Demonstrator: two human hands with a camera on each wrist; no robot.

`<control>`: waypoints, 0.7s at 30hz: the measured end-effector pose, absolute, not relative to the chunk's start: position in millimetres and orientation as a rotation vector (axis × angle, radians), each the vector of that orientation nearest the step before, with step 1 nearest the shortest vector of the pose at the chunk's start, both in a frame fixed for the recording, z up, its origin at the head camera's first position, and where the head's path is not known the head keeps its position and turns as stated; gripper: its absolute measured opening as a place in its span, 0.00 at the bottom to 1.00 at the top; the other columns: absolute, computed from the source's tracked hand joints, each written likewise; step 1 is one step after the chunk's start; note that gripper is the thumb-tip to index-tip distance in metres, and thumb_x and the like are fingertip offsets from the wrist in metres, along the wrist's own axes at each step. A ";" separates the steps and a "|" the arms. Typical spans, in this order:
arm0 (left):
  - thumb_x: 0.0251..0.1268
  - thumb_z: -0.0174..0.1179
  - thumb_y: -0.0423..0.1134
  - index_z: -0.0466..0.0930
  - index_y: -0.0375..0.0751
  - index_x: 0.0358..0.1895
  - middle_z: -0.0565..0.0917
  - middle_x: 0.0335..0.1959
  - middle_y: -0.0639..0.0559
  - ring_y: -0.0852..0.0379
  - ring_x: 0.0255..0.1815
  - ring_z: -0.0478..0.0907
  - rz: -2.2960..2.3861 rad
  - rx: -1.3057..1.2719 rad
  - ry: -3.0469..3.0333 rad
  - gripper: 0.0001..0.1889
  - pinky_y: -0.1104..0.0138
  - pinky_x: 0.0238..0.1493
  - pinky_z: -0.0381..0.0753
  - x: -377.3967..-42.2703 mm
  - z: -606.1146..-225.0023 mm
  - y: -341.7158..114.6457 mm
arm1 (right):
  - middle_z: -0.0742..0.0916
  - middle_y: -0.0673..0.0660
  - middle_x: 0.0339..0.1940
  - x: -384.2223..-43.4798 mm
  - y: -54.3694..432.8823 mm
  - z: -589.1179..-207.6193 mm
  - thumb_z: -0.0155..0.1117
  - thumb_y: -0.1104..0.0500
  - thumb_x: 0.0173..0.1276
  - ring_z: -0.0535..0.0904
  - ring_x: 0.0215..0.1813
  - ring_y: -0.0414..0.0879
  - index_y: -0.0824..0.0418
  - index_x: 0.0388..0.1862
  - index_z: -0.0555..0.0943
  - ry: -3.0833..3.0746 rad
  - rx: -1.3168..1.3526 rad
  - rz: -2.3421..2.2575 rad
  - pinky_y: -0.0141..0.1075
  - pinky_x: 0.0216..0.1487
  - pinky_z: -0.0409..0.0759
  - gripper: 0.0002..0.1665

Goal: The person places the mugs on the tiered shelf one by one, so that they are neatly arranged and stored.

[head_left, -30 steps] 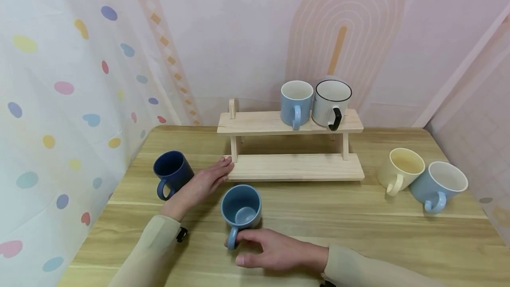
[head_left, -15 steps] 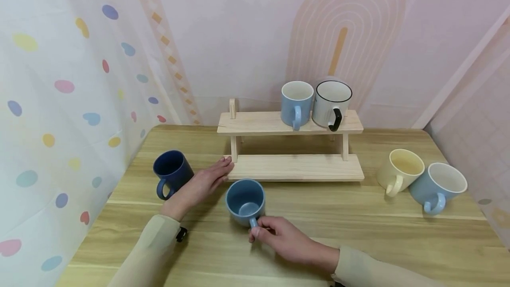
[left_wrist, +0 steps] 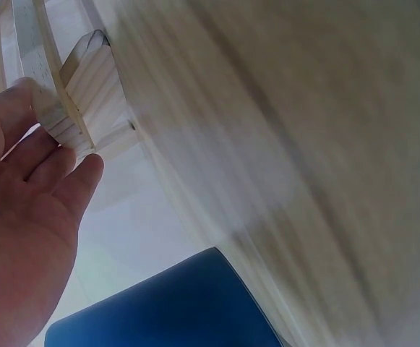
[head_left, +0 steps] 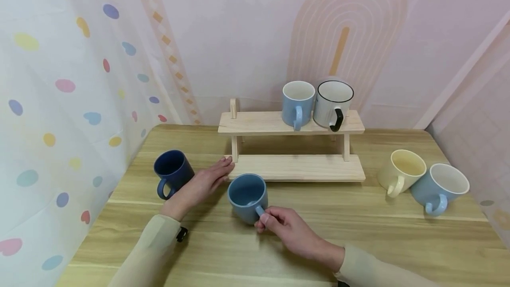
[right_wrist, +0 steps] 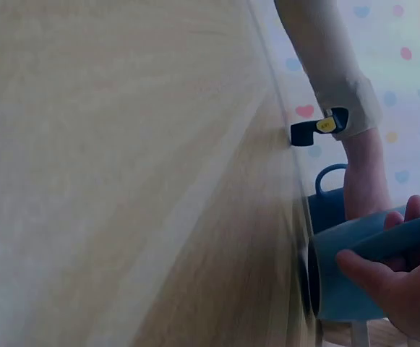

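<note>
A matte medium-blue ceramic-looking mug is near the left end of a pale two-tier wooden rack, on its near side; whether it clears the wood-grain table is hard to tell. The right hand pinches its handle. The left hand lies with fingers extended against the lower board's left end. On the upper board stand a light-blue mug and a white black-rimmed mug. Left is a navy mug; right, a pale-yellow mug and another light-blue mug. Shelving looks partly done: of six mugs, two are on the single rack, four off it.
</note>
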State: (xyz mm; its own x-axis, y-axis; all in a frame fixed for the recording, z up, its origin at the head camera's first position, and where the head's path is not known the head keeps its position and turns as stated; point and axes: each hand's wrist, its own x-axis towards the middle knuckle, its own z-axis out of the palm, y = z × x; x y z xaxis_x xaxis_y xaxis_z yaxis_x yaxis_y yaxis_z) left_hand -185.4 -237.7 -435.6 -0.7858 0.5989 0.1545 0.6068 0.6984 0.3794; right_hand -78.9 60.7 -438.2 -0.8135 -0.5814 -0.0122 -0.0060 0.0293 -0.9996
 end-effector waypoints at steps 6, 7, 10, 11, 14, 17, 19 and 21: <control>0.77 0.59 0.32 0.73 0.35 0.74 0.67 0.78 0.42 0.43 0.79 0.64 -0.680 -1.031 -2.856 0.24 0.48 0.73 0.69 -185.6 -435.9 -237.0 | 0.88 0.71 0.48 -75.1 63.5 -433.5 0.52 0.55 0.85 0.85 0.52 0.46 0.69 0.45 0.83 1.926 -0.608 -1.886 0.38 0.60 0.83 0.19; 0.77 0.59 0.32 0.73 0.35 0.73 0.67 0.78 0.42 0.43 0.78 0.64 -0.681 -1.032 -2.851 0.24 0.48 0.73 0.69 -185.5 -435.9 -237.0 | 0.88 0.70 0.48 -75.0 63.9 -431.9 0.52 0.55 0.85 0.85 0.52 0.46 0.68 0.45 0.83 1.943 -0.610 -1.888 0.39 0.59 0.83 0.19; 0.77 0.60 0.31 0.73 0.35 0.73 0.68 0.77 0.41 0.42 0.78 0.65 -0.668 -1.040 -2.834 0.24 0.48 0.72 0.70 -185.6 -436.2 -236.8 | 0.89 0.68 0.47 -75.4 64.7 -426.8 0.52 0.54 0.85 0.84 0.52 0.46 0.66 0.44 0.84 1.992 -0.612 -1.895 0.42 0.58 0.82 0.19; 0.76 0.60 0.31 0.74 0.35 0.73 0.68 0.77 0.41 0.42 0.78 0.65 -0.664 -1.042 -2.828 0.24 0.48 0.71 0.71 -185.6 -436.4 -236.6 | 0.89 0.68 0.47 -75.8 64.9 -425.2 0.52 0.54 0.85 0.84 0.52 0.46 0.66 0.44 0.84 2.004 -0.615 -1.901 0.42 0.58 0.82 0.19; 0.76 0.61 0.30 0.74 0.34 0.72 0.69 0.76 0.40 0.41 0.77 0.66 -0.657 -1.041 -2.817 0.24 0.47 0.70 0.72 -185.8 -436.9 -236.3 | 0.90 0.65 0.46 -77.1 65.0 -420.3 0.52 0.56 0.85 0.85 0.53 0.47 0.65 0.43 0.84 2.033 -0.641 -1.926 0.41 0.61 0.81 0.18; 0.75 0.61 0.29 0.74 0.34 0.72 0.69 0.76 0.39 0.40 0.77 0.66 -0.653 -1.037 -2.821 0.24 0.47 0.70 0.72 -185.8 -437.4 -236.4 | 0.90 0.61 0.45 -78.5 64.9 -415.3 0.52 0.57 0.85 0.86 0.53 0.48 0.65 0.42 0.83 2.047 -0.662 -1.964 0.38 0.62 0.80 0.17; 0.76 0.60 0.30 0.74 0.34 0.72 0.69 0.77 0.40 0.40 0.77 0.66 -0.650 -1.030 -2.832 0.24 0.47 0.70 0.72 -185.9 -437.5 -236.4 | 0.91 0.58 0.44 -79.3 65.0 -411.8 0.52 0.56 0.85 0.85 0.54 0.48 0.65 0.42 0.83 2.050 -0.652 -1.983 0.37 0.62 0.80 0.17; 0.77 0.60 0.31 0.73 0.35 0.73 0.68 0.77 0.40 0.41 0.78 0.65 -0.643 -1.021 -2.852 0.24 0.47 0.71 0.71 -185.9 -437.0 -236.5 | 0.91 0.58 0.45 -80.5 65.0 -408.2 0.52 0.56 0.85 0.85 0.54 0.49 0.66 0.42 0.83 2.042 -0.632 -1.998 0.37 0.63 0.80 0.18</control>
